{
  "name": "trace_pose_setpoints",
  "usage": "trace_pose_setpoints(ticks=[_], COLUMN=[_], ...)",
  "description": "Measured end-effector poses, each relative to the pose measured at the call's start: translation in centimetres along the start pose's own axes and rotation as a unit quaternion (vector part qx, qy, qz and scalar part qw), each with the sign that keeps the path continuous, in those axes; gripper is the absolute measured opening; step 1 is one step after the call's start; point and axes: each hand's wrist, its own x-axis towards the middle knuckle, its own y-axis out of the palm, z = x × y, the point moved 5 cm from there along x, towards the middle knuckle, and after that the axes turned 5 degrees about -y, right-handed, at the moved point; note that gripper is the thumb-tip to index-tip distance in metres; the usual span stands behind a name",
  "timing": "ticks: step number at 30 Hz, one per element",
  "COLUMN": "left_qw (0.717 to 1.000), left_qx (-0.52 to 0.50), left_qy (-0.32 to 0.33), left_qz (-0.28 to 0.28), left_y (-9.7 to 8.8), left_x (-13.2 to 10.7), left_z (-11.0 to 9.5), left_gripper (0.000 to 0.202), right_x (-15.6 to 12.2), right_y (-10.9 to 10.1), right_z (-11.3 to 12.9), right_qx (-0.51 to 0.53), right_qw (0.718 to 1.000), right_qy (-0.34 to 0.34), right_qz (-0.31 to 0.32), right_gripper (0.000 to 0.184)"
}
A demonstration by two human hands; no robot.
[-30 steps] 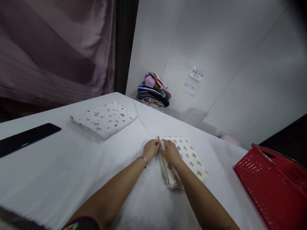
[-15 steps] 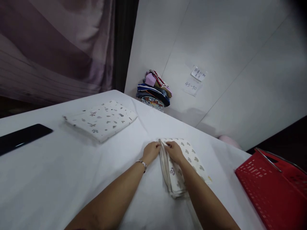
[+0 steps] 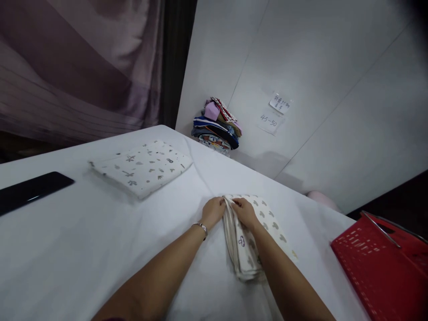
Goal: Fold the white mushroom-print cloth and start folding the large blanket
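on white table [image 3: 100,232], left hand [image 3: 213,211], right hand [image 3: 245,213], both curled, pinching cloth [image 3: 243,257]

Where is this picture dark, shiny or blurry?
In the head view, the top right corner fades to black; a thin bright streak glints on the black slab; a soft shadow darkens the wall beside the clothes stack; the held cloth blurs slightly at its lower end.

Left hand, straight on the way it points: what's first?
The cloth: the left hand's fingertips look to be at its far left corner already. Past that corner, probably white table, then the wall; depth is hard to judge from this one view.
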Motion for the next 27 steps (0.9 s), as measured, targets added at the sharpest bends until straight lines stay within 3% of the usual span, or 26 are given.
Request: trace_pose_setpoints(ticks=[7, 27], left_qw=[0.998, 0.994], left_qx=[0.008, -0.011], left_qy=[-0.054, -0.087], left_qz=[-0.006, 0.062], left_y=[0.4, 2.4], left_x=[-0.4, 0.7], left_z=[-0.1, 0.2], left_gripper=[0.020, 0.021], right_x=[-0.1, -0.2], right_y=[0.1, -0.1], right_z=[-0.5, -0.5], right_qx=[0.040, 0.130], right_qw=[0.999, 0.991], right_qy=[0.000, -0.012], right_qz=[0.003, 0.012], right_gripper=[0.027, 0.028])
